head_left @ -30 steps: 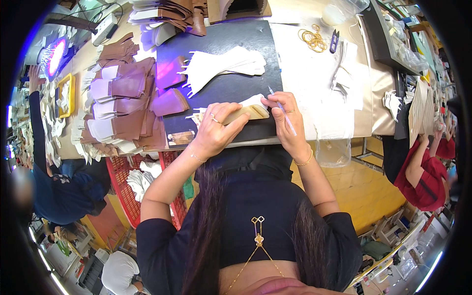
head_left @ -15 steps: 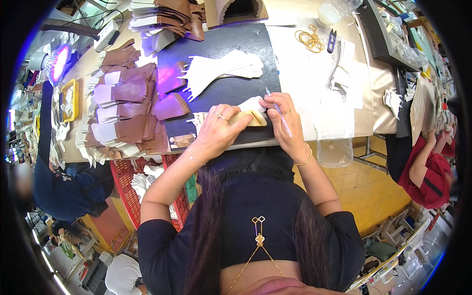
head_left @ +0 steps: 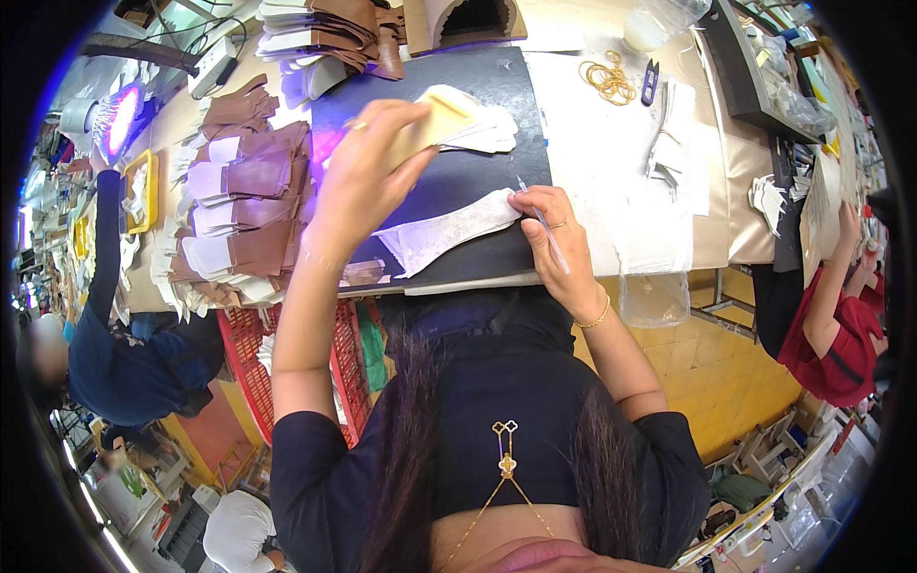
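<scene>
My left hand [head_left: 368, 177] is raised over the black mat [head_left: 373, 105], its fingers closed on a pale yellow template [head_left: 441, 119] with a raised strip on top. Lower on the mat lies a long greyish-white cut piece [head_left: 444, 234], flared at its left end. My right hand [head_left: 562, 239] grips a slim clear-barrelled pen [head_left: 556, 244], tip pointing up and away. Its fingers are at the narrow right end of that piece, seemingly touching it. Beneath and beyond the template, white cut pieces [head_left: 492, 132] lie stacked, partly hidden by my left hand.
Brown and white cut pieces [head_left: 244, 205] form stacks left of the mat, with another stack [head_left: 320, 33] beyond. Rubber bands [head_left: 608, 81] and thread snips [head_left: 650, 83] lie at the far right. A red crate [head_left: 253, 349] stands below the table. Other people sit at both sides.
My left hand has lifted the template off the greyish-white piece and carried it away from me, over the white stack. My right hand has stayed nearly in place with the pen.
</scene>
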{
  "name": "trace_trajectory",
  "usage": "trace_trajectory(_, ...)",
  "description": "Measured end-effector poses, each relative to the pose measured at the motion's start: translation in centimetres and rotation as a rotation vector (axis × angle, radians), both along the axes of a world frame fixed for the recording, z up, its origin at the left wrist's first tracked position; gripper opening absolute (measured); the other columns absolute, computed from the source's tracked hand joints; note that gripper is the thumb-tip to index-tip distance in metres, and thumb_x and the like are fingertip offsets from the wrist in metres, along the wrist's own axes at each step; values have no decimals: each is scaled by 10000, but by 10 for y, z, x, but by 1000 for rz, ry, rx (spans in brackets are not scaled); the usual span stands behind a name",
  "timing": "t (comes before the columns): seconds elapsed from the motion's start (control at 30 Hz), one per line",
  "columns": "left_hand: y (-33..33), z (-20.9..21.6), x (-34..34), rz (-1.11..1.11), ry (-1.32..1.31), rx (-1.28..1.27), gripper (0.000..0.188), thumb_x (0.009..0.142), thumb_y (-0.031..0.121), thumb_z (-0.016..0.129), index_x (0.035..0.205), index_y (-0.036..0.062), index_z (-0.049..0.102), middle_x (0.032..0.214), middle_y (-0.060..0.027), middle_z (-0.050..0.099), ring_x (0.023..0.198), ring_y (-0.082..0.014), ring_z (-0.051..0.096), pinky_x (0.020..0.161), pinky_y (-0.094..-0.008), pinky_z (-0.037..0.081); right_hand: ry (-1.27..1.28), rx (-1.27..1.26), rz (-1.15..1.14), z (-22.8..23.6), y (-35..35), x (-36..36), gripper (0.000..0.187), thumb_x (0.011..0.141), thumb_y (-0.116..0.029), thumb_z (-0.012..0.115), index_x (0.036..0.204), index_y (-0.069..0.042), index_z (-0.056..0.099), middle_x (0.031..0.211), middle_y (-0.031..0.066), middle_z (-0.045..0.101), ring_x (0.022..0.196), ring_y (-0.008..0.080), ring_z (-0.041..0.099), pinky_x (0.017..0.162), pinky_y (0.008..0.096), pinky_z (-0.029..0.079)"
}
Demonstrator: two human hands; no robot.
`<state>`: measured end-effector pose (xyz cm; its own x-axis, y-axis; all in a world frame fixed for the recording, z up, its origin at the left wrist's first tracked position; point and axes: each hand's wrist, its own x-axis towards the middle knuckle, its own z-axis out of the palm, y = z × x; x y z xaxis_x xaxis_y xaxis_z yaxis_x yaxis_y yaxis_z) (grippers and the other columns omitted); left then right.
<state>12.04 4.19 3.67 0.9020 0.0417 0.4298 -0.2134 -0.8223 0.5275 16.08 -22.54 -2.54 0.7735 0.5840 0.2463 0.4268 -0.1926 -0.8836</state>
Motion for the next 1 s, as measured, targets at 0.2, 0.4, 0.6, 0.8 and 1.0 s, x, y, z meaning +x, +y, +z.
trace_trajectory(0.2, -9, -33, 32, -5, 133, 188, 423, 853, 175, 789, 1235, 70, 641, 1203, -132, 655, 1125, -350, 626, 958, -429, 508, 144, 91, -113, 5, -21, 3, 391, 1106, -333, 445, 1244, 16, 554, 1217, 133, 587, 1151, 259, 657, 1051, 364, 446)
trace_trajectory(0.4, -48, -35, -29, -184, 308, 12, 429, 809, 206, 826, 1187, 63, 682, 1194, -138, 629, 1071, -342, 632, 924, -433, 527, 367, 177, -97, 2, -24, 3, 384, 1117, -324, 418, 1261, 14, 531, 1228, 138, 586, 1161, 275, 673, 1038, 355, 449)
trace_trajectory(0.6, -67, -48, -46, -87, 199, 67, 306, 818, 189, 798, 1088, 66, 723, 1127, -79, 688, 1036, -267, 638, 880, -396, 495, 439, 188, -59, -2, -14, 0, 378, 1114, -317, 427, 1260, 18, 524, 1230, 138, 586, 1156, 269, 678, 1024, 339, 453)
trace_trajectory(0.8, -68, -51, -47, -82, 166, 103, 232, 819, 152, 804, 1033, 79, 754, 1150, -72, 704, 1007, -258, 658, 844, -387, 500, 409, 188, -57, -4, -14, -1, 372, 1115, -313, 429, 1252, 19, 529, 1224, 134, 590, 1139, 264, 688, 1023, 332, 447)
trace_trajectory(1.0, -69, -50, -45, -83, 159, 111, 217, 824, 141, 800, 1028, 80, 757, 1157, -70, 705, 1007, -258, 657, 840, -387, 498, 388, 178, -56, -5, -13, -2, 367, 1115, -311, 430, 1247, 16, 532, 1218, 130, 584, 1144, 255, 687, 1029, 329, 442)
